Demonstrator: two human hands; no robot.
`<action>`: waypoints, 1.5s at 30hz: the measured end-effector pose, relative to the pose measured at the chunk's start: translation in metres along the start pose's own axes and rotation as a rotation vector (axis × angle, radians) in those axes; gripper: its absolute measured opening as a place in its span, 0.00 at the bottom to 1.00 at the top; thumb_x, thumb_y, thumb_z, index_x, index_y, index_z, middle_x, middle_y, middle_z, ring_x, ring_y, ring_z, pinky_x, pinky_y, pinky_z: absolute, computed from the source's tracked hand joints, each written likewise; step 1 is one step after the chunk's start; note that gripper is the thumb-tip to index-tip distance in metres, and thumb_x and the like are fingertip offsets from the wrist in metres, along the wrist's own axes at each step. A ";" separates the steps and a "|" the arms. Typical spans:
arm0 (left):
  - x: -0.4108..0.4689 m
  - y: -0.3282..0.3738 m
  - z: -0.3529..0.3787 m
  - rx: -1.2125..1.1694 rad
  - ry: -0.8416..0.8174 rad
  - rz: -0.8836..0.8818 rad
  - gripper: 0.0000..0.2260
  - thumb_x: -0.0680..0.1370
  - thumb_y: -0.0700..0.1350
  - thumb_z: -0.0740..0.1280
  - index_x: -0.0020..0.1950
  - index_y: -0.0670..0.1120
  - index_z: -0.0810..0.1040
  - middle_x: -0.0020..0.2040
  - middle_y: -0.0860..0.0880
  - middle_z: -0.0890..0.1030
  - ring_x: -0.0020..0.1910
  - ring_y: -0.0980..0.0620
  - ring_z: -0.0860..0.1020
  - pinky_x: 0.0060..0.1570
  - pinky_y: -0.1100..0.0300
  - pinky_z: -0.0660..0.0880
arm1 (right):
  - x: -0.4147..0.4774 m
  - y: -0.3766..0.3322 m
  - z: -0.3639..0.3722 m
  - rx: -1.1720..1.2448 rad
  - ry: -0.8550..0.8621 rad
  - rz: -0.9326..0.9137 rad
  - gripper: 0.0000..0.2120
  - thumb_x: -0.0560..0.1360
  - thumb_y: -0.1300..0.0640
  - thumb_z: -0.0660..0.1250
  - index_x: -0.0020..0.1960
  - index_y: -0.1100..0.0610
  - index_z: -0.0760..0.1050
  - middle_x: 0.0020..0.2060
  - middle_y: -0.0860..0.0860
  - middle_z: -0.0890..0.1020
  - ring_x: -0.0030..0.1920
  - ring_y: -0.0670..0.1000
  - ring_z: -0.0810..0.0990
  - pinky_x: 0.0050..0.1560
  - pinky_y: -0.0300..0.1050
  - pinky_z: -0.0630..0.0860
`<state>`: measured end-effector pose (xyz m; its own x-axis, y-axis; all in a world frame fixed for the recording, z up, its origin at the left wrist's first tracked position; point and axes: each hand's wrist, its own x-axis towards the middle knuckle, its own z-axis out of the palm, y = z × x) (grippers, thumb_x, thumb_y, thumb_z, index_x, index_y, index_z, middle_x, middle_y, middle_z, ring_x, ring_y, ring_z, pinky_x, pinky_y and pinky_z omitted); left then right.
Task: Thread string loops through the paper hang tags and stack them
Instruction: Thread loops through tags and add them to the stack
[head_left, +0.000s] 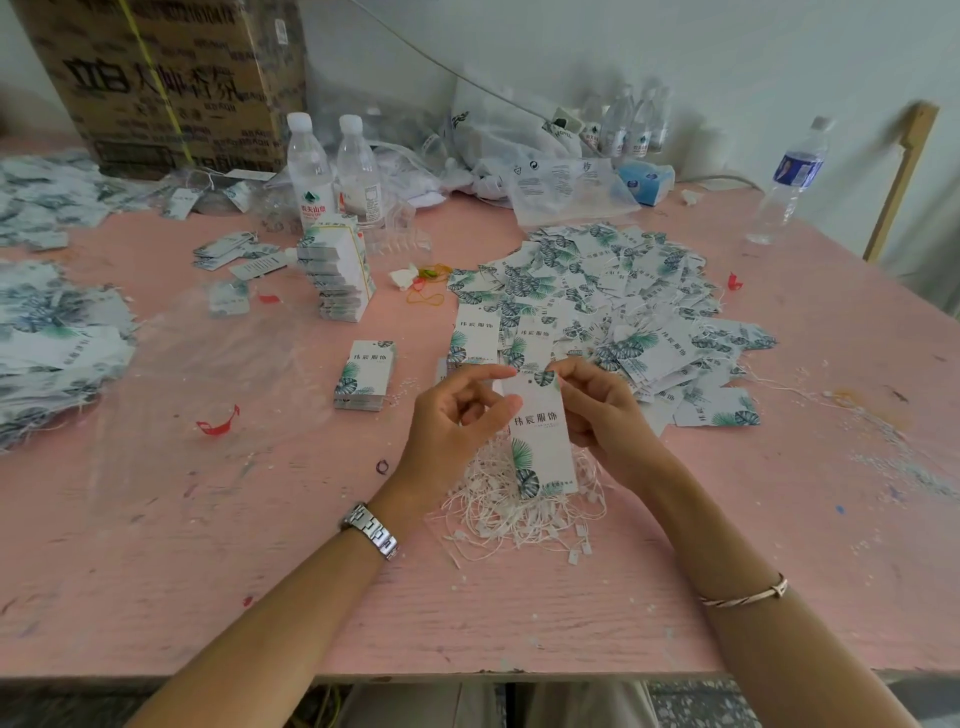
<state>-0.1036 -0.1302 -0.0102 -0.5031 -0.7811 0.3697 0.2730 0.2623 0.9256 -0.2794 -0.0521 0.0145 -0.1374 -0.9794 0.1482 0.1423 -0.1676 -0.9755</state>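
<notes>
One paper tag (540, 431) is held up just over the pile of string loops (519, 512) on the pink bench (260, 545). The grip of the left hand (457, 415) is closed on the tag's left edge, with the thumb pressed on it and the first finger stretched toward the top. The grip of the right hand (597, 410) is curled round the tag's right edge, near the top corner. Whether a string is already pinched there cannot be told (it would be too thin to be seen).

A few things could go wrong. The strings are all tangled, so two or three might be lifted at once. The little hole at the top could be torn if the string is pulled too hard. The tag could be bent if it is squeezed tight. The small stack (363, 376) to the left could be knocked crooked when the tag is put on it, and the tag could be mixed up with the heap of loose tags (597, 291) right behind the hands.
</notes>
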 end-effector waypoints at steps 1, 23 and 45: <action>0.000 -0.001 0.001 0.005 -0.016 0.006 0.12 0.76 0.40 0.74 0.58 0.48 0.82 0.34 0.58 0.77 0.33 0.55 0.66 0.34 0.68 0.67 | 0.000 0.000 0.000 0.016 -0.004 0.011 0.04 0.78 0.56 0.64 0.49 0.56 0.76 0.25 0.44 0.65 0.24 0.42 0.58 0.24 0.32 0.58; -0.007 0.010 0.008 0.506 0.117 0.355 0.10 0.76 0.49 0.72 0.51 0.43 0.86 0.54 0.48 0.74 0.50 0.48 0.76 0.53 0.48 0.77 | -0.001 0.002 0.002 -0.022 -0.115 0.067 0.05 0.76 0.64 0.63 0.51 0.59 0.74 0.24 0.43 0.65 0.24 0.42 0.57 0.26 0.33 0.58; -0.008 0.008 0.007 0.553 0.158 0.387 0.08 0.76 0.46 0.71 0.47 0.41 0.84 0.51 0.44 0.73 0.46 0.49 0.76 0.49 0.60 0.75 | 0.002 0.004 0.005 -0.109 -0.093 0.032 0.05 0.73 0.50 0.73 0.46 0.51 0.83 0.31 0.49 0.76 0.28 0.49 0.62 0.27 0.37 0.58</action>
<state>-0.1031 -0.1176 -0.0051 -0.3166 -0.6354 0.7043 -0.0702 0.7562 0.6506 -0.2743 -0.0550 0.0113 -0.0426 -0.9911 0.1259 0.0368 -0.1275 -0.9912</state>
